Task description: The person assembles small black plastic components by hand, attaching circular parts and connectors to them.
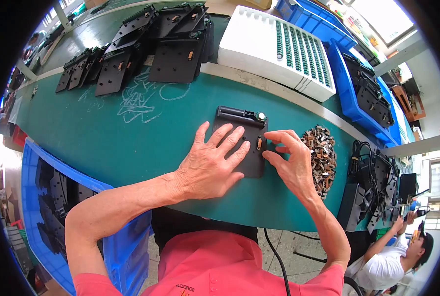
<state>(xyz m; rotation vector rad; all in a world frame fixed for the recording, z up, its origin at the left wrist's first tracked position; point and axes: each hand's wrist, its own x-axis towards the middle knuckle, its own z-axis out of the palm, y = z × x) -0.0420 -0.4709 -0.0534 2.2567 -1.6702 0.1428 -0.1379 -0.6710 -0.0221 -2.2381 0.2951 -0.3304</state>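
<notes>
A black plastic panel (pixel 249 165) lies on the green work table in front of me. Along its far edge runs a raised bar with a round green-and-silver part (pixel 261 117) at the right end. A small copper-coloured switch-like piece (pixel 259 143) sits on the panel's right half. My left hand (pixel 211 163) lies spread over the panel's left side, fingers apart. At the panel's right edge is my right hand (pixel 291 158), thumb and index finger apart beside the small piece. I see nothing between them; its other fingers curl partly out of sight.
Right of my right hand lies a heap of small metal pieces (pixel 321 160). Beyond stand a white foam tray (pixel 244 47) of green parts and a blue crate (pixel 345 93). Black panels (pixel 173 61) are stacked far left; another blue crate (pixel 126 246) is near left. A person (pixel 392 261) works at right.
</notes>
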